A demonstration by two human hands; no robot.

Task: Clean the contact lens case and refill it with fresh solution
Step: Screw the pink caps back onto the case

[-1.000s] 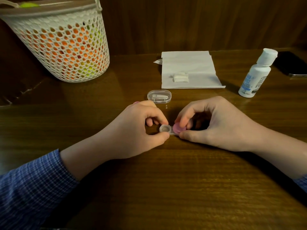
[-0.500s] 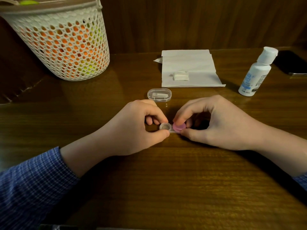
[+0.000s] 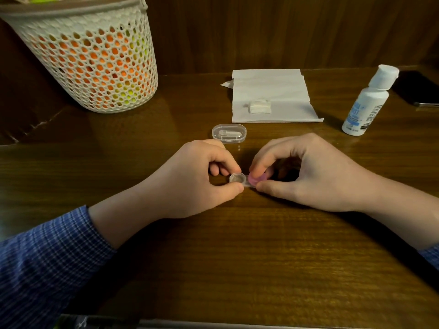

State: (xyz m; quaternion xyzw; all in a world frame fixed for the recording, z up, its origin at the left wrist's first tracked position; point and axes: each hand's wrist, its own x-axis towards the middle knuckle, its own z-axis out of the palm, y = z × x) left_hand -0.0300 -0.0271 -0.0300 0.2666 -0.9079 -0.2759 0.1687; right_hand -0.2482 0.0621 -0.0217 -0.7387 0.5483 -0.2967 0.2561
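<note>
Near the middle of the frame, on the brown wooden table (image 3: 261,257), lay the small clear contact lens case (image 3: 242,180). The left hand (image 3: 190,184) pinched its left well between thumb and forefinger — that well was uncapped, its round rim showing. The right hand (image 3: 313,172) pinched the pink cap (image 3: 257,180) on the right well, forefinger curled over the top and thumb pressed against the near edge. Whether the cap was screwed tight or loose could not be told. Both wrists rested low on the table, and a blue checked sleeve (image 3: 47,262) covered the left forearm at the lower left.

Just above the hands sat a little clear oval box (image 3: 229,133) with something pale inside. Higher up, right of centre, a white paper napkin (image 3: 270,96) lay flat with a small folded white pad (image 3: 259,107) on it. At the right edge stood the white solution bottle (image 3: 368,103), capped and leaning a little in the wide view, and behind it — in the far upper right — a dark phone (image 3: 420,89) lay flat. A white mesh basket (image 3: 95,62) filled the upper left of the frame, with orange and yellow-green showing through its holes.
</note>
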